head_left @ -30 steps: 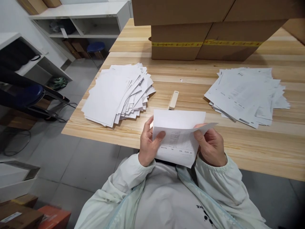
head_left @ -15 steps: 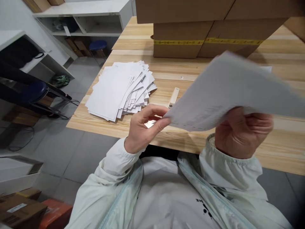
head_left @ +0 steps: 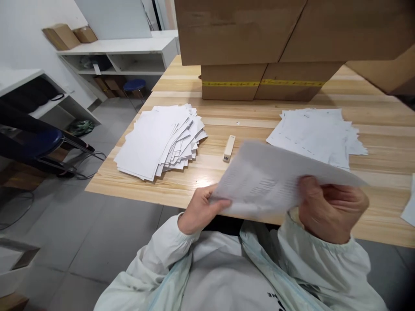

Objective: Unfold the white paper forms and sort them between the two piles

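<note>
A printed sheet of paper (head_left: 259,181), slightly blurred, is held up over the table's front edge; whether it is one sheet or more I cannot tell. My left hand (head_left: 202,207) pinches its lower left corner between thumb and fingers. On the right side my right hand (head_left: 330,205) grips it, thumb on top and fingers curled. Just beyond the paper lies a small cream stapler (head_left: 228,148). Left of it rests a thick, fanned pile of papers (head_left: 145,142). Another pile of papers (head_left: 314,131) lies behind the held paper to the right, partly covered by it.
Large cardboard boxes (head_left: 231,82) with yellow tape are stacked at the back of the wooden table (head_left: 175,190). A white paper edge (head_left: 409,203) shows at the far right. Blue stools (head_left: 40,140) and white shelves (head_left: 136,65) stand to the left.
The paper has come down and flatter, still in both hands, uncovering the right-hand pile. My view has tilted up, so the table and boxes sit lower in the picture.
</note>
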A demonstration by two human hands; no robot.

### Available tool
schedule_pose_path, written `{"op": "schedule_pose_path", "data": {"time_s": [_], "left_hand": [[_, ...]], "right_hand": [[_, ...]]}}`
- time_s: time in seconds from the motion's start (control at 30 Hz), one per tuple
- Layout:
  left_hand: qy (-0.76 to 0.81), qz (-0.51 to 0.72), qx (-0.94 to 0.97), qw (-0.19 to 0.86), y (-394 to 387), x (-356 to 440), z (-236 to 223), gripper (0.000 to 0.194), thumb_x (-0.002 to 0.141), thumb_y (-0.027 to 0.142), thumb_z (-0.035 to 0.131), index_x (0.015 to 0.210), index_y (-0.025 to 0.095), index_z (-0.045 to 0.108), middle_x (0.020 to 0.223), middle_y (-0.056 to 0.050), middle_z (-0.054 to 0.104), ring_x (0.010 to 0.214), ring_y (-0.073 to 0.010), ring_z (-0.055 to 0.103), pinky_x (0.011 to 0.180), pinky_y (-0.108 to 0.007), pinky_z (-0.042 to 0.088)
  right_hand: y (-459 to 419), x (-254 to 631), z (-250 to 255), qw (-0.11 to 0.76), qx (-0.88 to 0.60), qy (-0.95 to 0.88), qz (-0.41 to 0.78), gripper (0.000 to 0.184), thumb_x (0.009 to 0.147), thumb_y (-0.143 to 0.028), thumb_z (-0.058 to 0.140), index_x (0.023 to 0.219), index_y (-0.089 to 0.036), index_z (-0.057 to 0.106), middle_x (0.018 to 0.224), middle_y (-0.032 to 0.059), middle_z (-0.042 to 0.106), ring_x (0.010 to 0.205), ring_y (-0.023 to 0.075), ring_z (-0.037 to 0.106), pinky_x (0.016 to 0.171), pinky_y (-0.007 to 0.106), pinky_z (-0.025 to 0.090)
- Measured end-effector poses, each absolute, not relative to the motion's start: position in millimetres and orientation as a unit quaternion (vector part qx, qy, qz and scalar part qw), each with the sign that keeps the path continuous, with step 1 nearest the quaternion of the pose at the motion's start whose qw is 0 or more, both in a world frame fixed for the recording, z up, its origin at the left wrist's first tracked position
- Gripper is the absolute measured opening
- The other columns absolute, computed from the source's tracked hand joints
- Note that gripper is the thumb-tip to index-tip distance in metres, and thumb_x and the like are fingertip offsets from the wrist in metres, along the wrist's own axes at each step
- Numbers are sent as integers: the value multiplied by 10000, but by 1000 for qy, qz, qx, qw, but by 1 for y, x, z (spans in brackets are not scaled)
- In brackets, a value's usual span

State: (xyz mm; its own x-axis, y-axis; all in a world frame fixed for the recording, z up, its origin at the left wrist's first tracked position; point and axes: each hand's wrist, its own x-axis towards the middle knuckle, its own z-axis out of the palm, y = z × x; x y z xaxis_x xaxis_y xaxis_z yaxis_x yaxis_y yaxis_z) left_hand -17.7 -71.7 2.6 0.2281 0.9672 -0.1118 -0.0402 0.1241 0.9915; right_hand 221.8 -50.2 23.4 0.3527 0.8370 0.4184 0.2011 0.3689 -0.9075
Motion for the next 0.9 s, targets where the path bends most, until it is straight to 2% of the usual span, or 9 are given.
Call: {"op": "schedule_pose_path", "data": {"time_s": [0.1,0.2,0.27,0.33,0.43,0.57,0.63,0.8,0.9], "left_hand": [[358,365,482,711,-82,-15,11,360,806,376,796,1100,178,735,1046,-106,763,1003,-265,709,935,-391,553],[405,391,459,687,-87,-16,3,616,842,374,776,1395,236,543,1070,-87,725,916,-199,693,862,-338,551],[446,409,448,658,-86,-17,-7,726,866,381,753,1495,264,410,1013,-47,697,792,-139,646,761,-273,519],[447,409,461,648,-82,-19,-13,662,874,387,740,1452,224,462,996,-46,685,788,-125,620,748,-250,491],[434,383,460,674,-68,-22,-10,521,861,398,729,1291,150,573,985,-77,693,849,-159,647,770,-271,500],[515,361,426,650,-45,-24,-2,675,781,259,740,1381,161,447,763,31,632,624,-114,587,604,-231,455],[537,365,433,625,-34,-25,-1,658,759,206,716,1353,178,436,690,71,592,552,-96,538,543,-209,414],[556,353,464,592,-13,-22,-3,217,766,186,658,942,203,532,561,103,494,453,-80,472,447,-186,369],[572,327,467,590,-2,-20,-1,145,754,133,624,851,200,541,513,104,462,414,-78,449,409,-181,347]], "right_hand": [[-53,231,23,675,-523,-463,238,261,753,-323,860,989,-317,748,738,6,677,610,188,615,486,322,458],[-51,234,9,594,-538,-454,390,432,736,-373,867,1129,-286,710,809,18,744,618,177,660,490,293,513],[-49,233,-6,539,-538,-423,492,525,710,-412,878,1164,-246,675,819,27,758,643,181,690,529,293,550],[-45,230,-20,507,-538,-393,546,607,680,-434,891,1188,-217,641,807,30,759,654,182,700,551,294,563],[-40,224,-31,495,-536,-394,558,646,679,-426,892,1217,-205,611,840,33,763,699,179,711,597,297,575],[-31,218,-30,474,-520,-428,567,659,730,-427,857,1284,-207,574,892,37,764,757,181,721,644,306,581],[-26,216,-30,471,-520,-440,560,661,741,-435,846,1293,-201,569,908,41,761,768,178,717,636,296,572],[-15,216,-34,466,-526,-469,534,666,769,-451,816,1325,-197,552,923,43,754,743,169,702,629,300,571],[-9,218,-36,456,-527,-481,531,656,778,-456,807,1326,-196,556,937,51,755,740,171,704,626,304,573]]}}
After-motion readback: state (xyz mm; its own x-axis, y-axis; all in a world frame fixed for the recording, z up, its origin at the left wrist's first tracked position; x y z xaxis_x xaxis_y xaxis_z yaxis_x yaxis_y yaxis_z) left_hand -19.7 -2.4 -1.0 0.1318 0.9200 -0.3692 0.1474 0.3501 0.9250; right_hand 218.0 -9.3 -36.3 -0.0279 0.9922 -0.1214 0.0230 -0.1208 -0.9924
